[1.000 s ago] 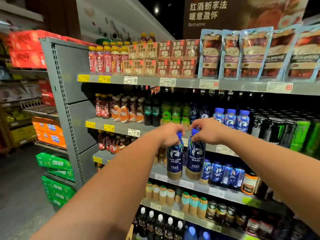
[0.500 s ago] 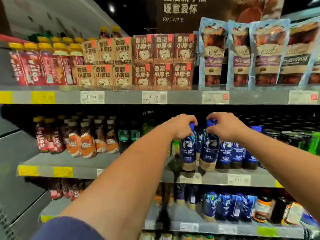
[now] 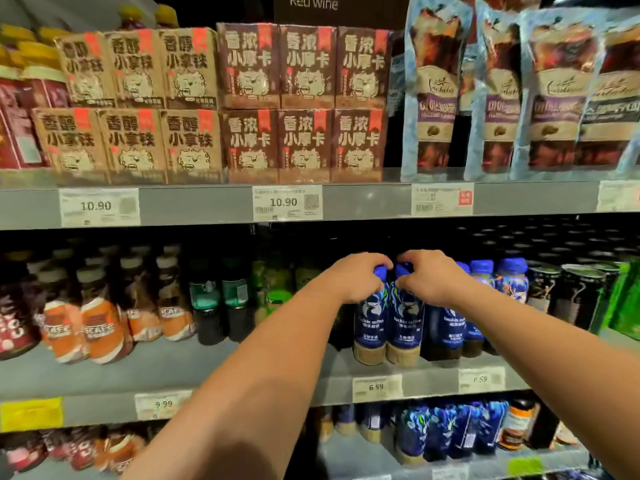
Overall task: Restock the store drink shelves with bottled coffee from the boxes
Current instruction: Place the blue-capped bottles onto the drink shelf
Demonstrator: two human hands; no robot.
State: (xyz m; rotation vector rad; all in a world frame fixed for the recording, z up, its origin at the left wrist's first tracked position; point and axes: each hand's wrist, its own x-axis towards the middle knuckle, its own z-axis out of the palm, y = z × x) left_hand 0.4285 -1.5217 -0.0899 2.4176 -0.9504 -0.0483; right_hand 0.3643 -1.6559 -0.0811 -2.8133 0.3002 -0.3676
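Two dark blue plastic coffee bottles (image 3: pixel 370 323) stand touching at front of grey metal shelf (image 3: pixel 242 368). Fingers of left hand (image 3: pixel 360 277) curl round one blue cap, fingers of right hand (image 3: pixel 427 277) round other. Bottles look full: bit heavy, hard, smooth. Best hold at cap or neck. Long way up-down, caps up, labels facing out.

Grey metal shelves (image 3: pixel 194 206), price tags (image 3: pixel 287 202), dark sign (image 3: pixel 346 8) overhead

Coffee bottles (image 3: pixel 370 320): dark blue labels, white deer emblem, blue caps, tan base. Cartons (image 3: pixel 135 140): tan with dark lettering; neighbours (image 3: pixel 304 143) brown, red tabs. Cans (image 3: pixel 575 299): black, some green. Shelf edge (image 3: pixel 207 202): grey, one yellow tag (image 3: pixel 31 412).
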